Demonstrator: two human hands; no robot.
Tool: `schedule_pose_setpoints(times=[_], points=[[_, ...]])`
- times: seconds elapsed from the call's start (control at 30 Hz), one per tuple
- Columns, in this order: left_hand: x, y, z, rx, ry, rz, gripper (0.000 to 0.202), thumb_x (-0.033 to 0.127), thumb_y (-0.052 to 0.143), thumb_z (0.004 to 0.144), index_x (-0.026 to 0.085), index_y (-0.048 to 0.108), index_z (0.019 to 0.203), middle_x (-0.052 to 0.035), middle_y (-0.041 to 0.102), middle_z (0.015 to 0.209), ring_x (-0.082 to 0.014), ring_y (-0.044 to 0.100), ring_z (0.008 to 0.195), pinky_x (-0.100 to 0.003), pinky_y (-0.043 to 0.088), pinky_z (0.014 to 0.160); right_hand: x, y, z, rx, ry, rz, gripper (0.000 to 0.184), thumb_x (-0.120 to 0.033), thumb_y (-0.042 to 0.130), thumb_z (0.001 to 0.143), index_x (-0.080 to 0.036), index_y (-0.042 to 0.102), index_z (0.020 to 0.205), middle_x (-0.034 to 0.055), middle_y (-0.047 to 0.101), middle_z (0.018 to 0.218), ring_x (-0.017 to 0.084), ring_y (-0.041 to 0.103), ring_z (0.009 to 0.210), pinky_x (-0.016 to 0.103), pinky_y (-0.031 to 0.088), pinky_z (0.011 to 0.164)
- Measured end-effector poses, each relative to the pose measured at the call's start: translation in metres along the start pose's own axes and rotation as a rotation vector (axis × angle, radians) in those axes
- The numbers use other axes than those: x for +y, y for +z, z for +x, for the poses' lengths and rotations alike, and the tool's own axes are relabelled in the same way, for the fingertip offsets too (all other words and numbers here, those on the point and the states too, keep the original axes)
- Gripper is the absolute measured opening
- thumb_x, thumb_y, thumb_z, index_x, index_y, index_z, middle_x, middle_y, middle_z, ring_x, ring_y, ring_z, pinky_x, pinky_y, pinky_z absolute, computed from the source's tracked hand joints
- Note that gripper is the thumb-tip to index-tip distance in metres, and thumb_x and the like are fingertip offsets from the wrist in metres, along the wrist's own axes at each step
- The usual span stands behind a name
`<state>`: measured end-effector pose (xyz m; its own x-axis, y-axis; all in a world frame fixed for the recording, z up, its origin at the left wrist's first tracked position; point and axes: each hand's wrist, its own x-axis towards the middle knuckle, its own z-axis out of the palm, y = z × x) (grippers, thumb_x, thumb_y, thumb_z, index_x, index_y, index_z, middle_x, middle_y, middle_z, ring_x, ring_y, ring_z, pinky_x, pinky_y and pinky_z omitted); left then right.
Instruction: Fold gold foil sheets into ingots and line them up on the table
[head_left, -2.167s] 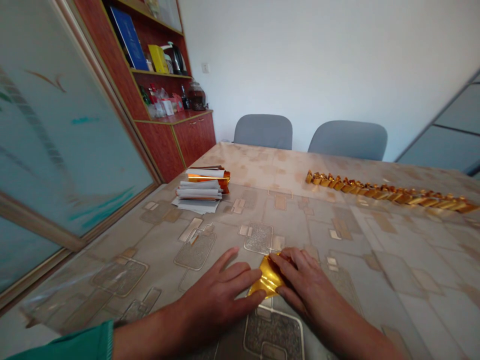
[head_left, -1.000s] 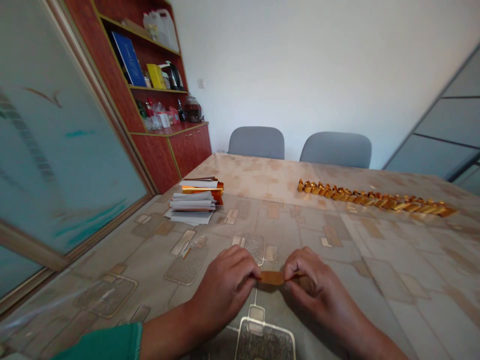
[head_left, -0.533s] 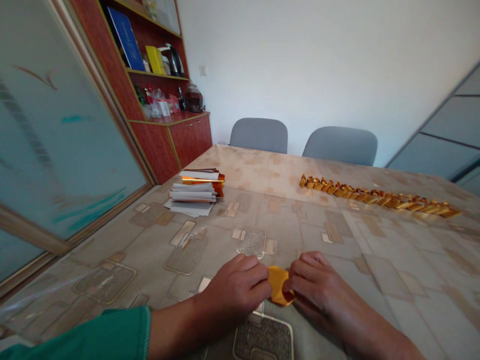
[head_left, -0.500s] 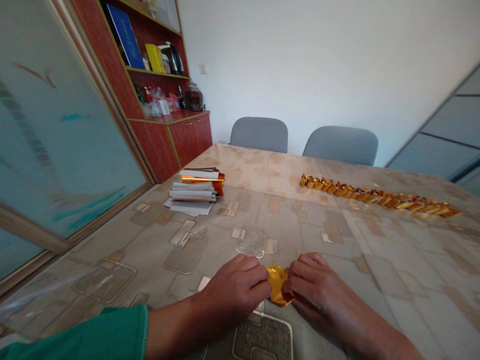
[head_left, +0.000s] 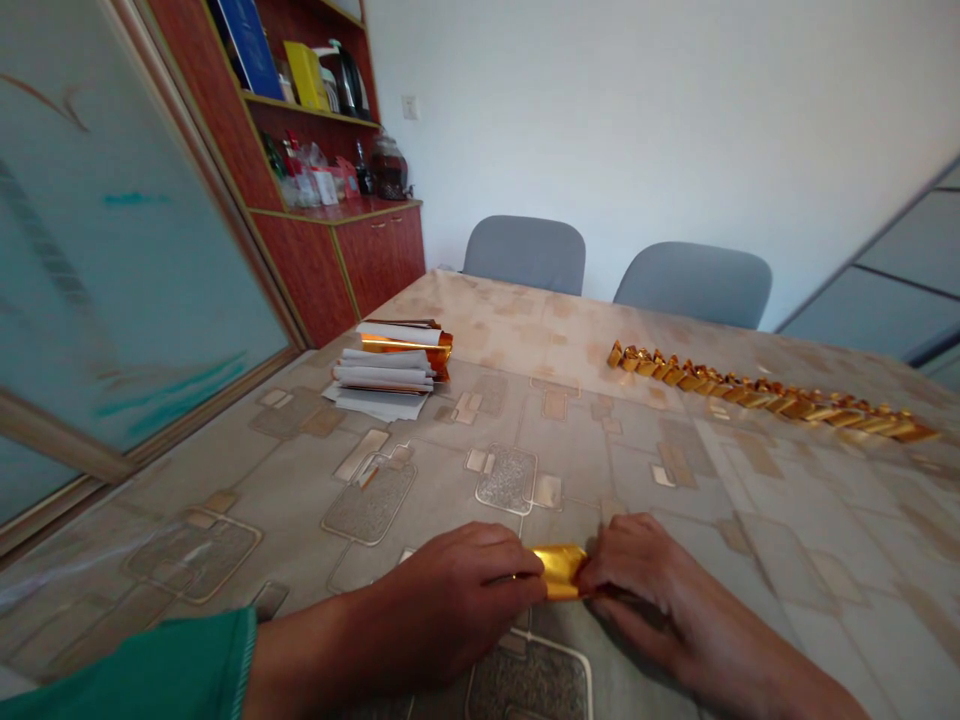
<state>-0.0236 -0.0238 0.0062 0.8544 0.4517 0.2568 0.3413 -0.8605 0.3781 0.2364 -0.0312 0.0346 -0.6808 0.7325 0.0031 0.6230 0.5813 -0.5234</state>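
A small piece of folded gold foil paper (head_left: 562,572) spans the gap between my two hands, low over the near part of the table. My left hand (head_left: 480,590) pinches its left end, with the fingers closed. Its right end is gripped between the thumb and fingers of my right hand (head_left: 637,580). Both ends of the foil are hidden under my fingers. Farther back on the left lies a pile of foil paper sheets (head_left: 386,372), white on one side and gold on the other. A long row of folded gold foil pieces (head_left: 757,390) runs across the back right.
The table (head_left: 517,400) has a patterned cover. Two grey chairs (head_left: 525,252) stand behind its far edge against a white wall. A red-brown cabinet (head_left: 382,255) with bottles and a kettle is at the back left, beside a glass sliding door (head_left: 165,250).
The foil between my hands has gone from a rounded, puffed shape to a flatter, narrower band. My fingers have shifted slightly on it. The view has tilted a little downward.
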Motion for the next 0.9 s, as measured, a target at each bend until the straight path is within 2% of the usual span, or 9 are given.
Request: schedule_pose_setpoints(times=[0.17, 0.3, 0.43, 0.53, 0.73, 0.9], points=[[-0.001, 0.003, 0.000, 0.005, -0.003, 0.013, 0.029, 0.012, 0.043, 0.100, 0.015, 0.059, 0.124, -0.0087, 0.069, 0.113, -0.0205, 0.063, 0.101, -0.033, 0.052, 0.092, 0.011, 0.007, -0.004, 0.045, 0.070, 0.125, 0.008, -0.025, 0.059, 0.098, -0.026, 0.067, 0.094, 0.0000, 0.069, 0.089, 0.020, 0.063, 0.084, 0.035, 0.047, 0.076], [-0.002, 0.000, 0.000, -0.027, 0.016, 0.003, 0.030, 0.012, 0.044, 0.099, 0.014, 0.059, 0.125, -0.0100, 0.069, 0.114, -0.0217, 0.063, 0.102, -0.034, 0.053, 0.093, 0.022, 0.014, -0.001, 0.105, 0.117, 0.163, 0.017, -0.033, 0.063, 0.097, -0.023, 0.068, 0.084, 0.0006, 0.070, 0.081, 0.019, 0.063, 0.077, 0.033, 0.044, 0.071], [-0.002, -0.003, 0.001, -0.024, -0.018, -0.104, 0.029, 0.014, 0.046, 0.098, 0.016, 0.057, 0.126, -0.0094, 0.068, 0.118, -0.0219, 0.062, 0.107, -0.035, 0.051, 0.098, 0.023, 0.018, 0.006, 0.138, 0.167, 0.189, 0.020, -0.032, 0.065, 0.095, -0.021, 0.070, 0.079, 0.0016, 0.071, 0.075, 0.019, 0.063, 0.071, 0.032, 0.043, 0.068], [-0.002, -0.004, 0.000, -0.002, -0.054, -0.149, 0.028, 0.016, 0.048, 0.098, 0.018, 0.056, 0.125, -0.0090, 0.068, 0.116, -0.0222, 0.061, 0.106, -0.036, 0.052, 0.096, 0.020, 0.019, 0.009, 0.161, 0.214, 0.180, 0.020, -0.030, 0.064, 0.095, -0.020, 0.069, 0.078, 0.0027, 0.070, 0.074, 0.020, 0.063, 0.072, 0.032, 0.043, 0.067], [0.002, -0.004, 0.000, -0.024, -0.078, -0.129, 0.028, 0.013, 0.048, 0.095, 0.019, 0.056, 0.122, -0.0083, 0.066, 0.111, -0.0223, 0.060, 0.104, -0.035, 0.051, 0.093, 0.023, 0.024, 0.011, 0.211, 0.242, 0.107, 0.010, -0.023, 0.065, 0.088, -0.020, 0.065, 0.078, 0.0046, 0.067, 0.080, 0.022, 0.060, 0.075, 0.033, 0.043, 0.067], [0.008, -0.007, 0.004, -0.073, -0.067, -0.051, 0.034, 0.013, 0.051, 0.095, 0.021, 0.054, 0.128, -0.0077, 0.066, 0.112, -0.0223, 0.059, 0.103, -0.034, 0.050, 0.092, 0.025, 0.028, 0.010, 0.218, 0.278, 0.100, 0.012, -0.024, 0.062, 0.090, -0.020, 0.062, 0.078, 0.0034, 0.065, 0.079, 0.021, 0.059, 0.073, 0.034, 0.040, 0.067]])
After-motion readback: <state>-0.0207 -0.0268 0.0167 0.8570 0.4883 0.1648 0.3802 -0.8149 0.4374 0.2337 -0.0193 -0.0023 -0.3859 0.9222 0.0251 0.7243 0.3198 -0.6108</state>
